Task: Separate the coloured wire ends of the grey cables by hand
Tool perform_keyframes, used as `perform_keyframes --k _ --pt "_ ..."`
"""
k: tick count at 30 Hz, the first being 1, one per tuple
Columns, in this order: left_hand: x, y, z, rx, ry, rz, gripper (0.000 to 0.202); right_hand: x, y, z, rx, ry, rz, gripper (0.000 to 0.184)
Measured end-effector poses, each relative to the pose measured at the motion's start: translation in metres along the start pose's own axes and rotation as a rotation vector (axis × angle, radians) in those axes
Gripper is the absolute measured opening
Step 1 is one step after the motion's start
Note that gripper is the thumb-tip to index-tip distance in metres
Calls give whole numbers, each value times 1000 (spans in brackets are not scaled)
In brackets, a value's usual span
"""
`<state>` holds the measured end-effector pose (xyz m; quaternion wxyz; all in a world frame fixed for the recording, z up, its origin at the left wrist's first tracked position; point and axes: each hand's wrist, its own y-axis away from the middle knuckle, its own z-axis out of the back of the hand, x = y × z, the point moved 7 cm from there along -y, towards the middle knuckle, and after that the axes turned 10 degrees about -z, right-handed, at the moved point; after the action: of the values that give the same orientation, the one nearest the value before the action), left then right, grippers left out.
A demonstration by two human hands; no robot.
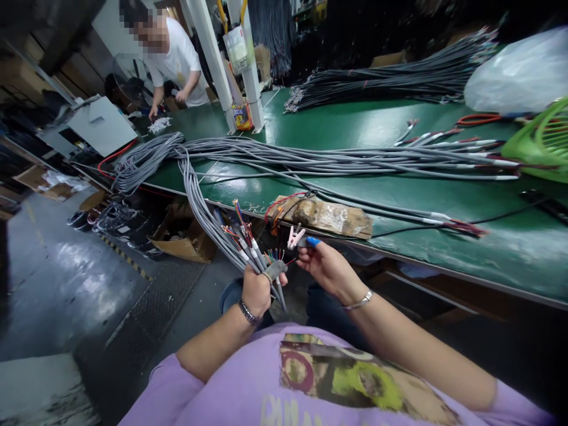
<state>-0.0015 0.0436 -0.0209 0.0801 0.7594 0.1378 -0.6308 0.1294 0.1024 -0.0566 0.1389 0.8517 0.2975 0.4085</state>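
Grey cables [256,260] in my left hand [257,290].
Closed round them, wire ends [239,218] just beyond; right hand [327,267] half-curled near pink clip [294,239], can't tell if pinching anything.

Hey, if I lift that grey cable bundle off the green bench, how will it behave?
The grey cable bundle will probably sag, since part drapes off the green bench. It's likely heavy, being many strands thick. Some strands may slide away; a few lie apart.

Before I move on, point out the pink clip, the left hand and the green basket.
Pink clip [293,239]: head view, middle of its body.
Left hand [257,291]: head view, back of the hand.
Green basket [521,143]: head view, its left wall.
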Motion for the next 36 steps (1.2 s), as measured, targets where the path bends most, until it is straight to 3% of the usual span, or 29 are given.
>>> perform_keyframes --k 3,10,19,23,29,36 --pt "-6 -4 -5 -8 38 12 32 0 -7 -10 107 17 -89 31" --pt "-6 -15 -15 -40 97 73 30 7 -16 -28 205 29 -9 43" --pt "3 -17 -16 -14 59 81 30 9 -25 -25 94 -45 111 45" --pt "6 -16 -14 -17 41 85 31 6 -24 -26 104 -60 96 46" --pt "3 -10 -7 -3 23 58 30 -6 -18 -10 92 15 0 52" --pt "7 -4 4 -25 40 47 32 -17 -16 19 -22 -80 -92 39"
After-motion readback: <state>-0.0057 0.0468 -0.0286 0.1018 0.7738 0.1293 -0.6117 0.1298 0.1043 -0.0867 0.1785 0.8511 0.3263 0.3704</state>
